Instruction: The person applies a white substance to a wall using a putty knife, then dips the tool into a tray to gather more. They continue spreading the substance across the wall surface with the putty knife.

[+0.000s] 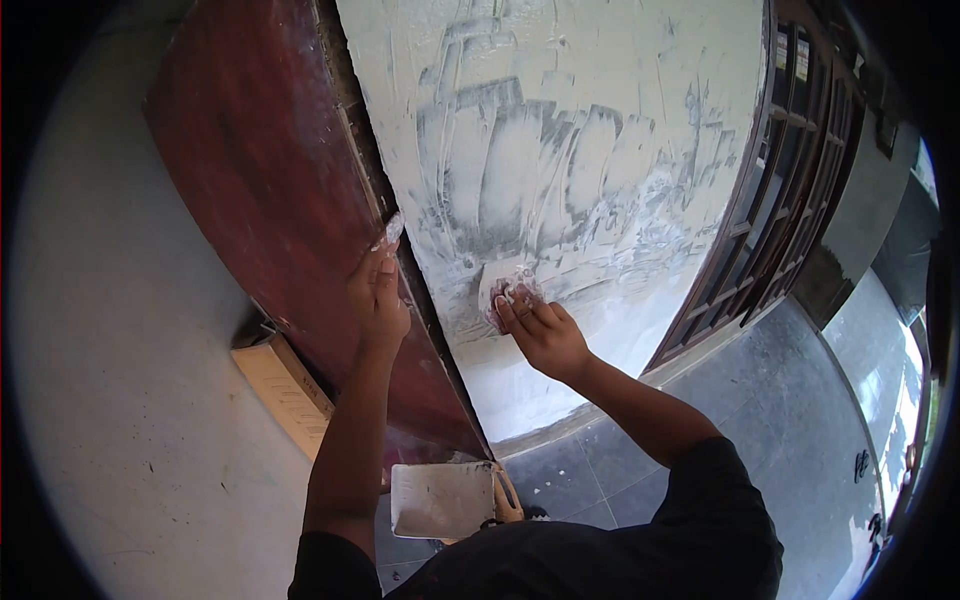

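My right hand (548,338) is closed on a small flat putty spreader (497,300) smeared with white and reddish marks, pressed against the wall (560,190). White filler lies on that wall in uneven strokes, with grey showing through. Raised beside the wall's left edge, my left hand (382,295) grips a putty knife (393,230) with white paste on its blade. Its handle is mostly hidden in my fingers. Below my hands, near my body, is a rectangular pale container (440,500) with whitish residue inside.
A dark red panel (260,150) stands left of the wall, with a dark gap between them. Behind it is a cardboard box (285,395). A barred wooden window frame (770,190) borders the wall's right side. White crumbs dot the grey tiled floor (600,450).
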`<control>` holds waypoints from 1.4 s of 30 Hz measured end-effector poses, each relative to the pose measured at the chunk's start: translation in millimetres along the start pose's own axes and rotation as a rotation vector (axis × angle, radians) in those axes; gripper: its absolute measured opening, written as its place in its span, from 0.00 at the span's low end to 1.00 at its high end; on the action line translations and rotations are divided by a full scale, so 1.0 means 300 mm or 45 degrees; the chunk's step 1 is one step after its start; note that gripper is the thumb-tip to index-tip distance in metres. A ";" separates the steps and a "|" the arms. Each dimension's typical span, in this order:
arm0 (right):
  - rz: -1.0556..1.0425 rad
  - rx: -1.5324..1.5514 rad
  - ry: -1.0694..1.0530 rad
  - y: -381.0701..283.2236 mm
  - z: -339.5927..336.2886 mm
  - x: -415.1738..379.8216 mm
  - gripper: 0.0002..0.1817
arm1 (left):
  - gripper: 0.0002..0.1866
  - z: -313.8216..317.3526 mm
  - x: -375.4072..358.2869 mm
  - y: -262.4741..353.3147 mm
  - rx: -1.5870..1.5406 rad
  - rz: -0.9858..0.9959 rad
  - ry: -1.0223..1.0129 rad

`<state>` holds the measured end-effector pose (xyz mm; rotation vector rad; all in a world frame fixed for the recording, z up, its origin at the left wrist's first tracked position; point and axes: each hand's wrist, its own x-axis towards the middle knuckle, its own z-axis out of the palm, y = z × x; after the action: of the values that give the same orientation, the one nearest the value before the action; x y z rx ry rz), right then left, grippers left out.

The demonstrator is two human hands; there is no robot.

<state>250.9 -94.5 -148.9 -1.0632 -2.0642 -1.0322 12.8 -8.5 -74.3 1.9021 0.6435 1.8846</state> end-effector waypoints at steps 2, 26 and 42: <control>0.185 0.223 -0.069 -0.039 -0.041 -0.018 0.28 | 0.20 -0.001 0.001 -0.004 -0.100 -0.035 0.039; -0.018 -0.294 0.101 0.015 0.032 0.211 0.27 | 0.20 -0.021 -0.032 -0.078 -0.212 -0.004 -0.022; 1.593 1.955 0.002 -0.023 -0.211 0.046 0.18 | 0.20 -0.023 -0.267 -0.044 -0.306 -0.186 0.120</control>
<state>247.6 -144.9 -107.7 -1.0023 -1.0683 1.0234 5.8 -43.6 -147.3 1.5829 0.5408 1.8741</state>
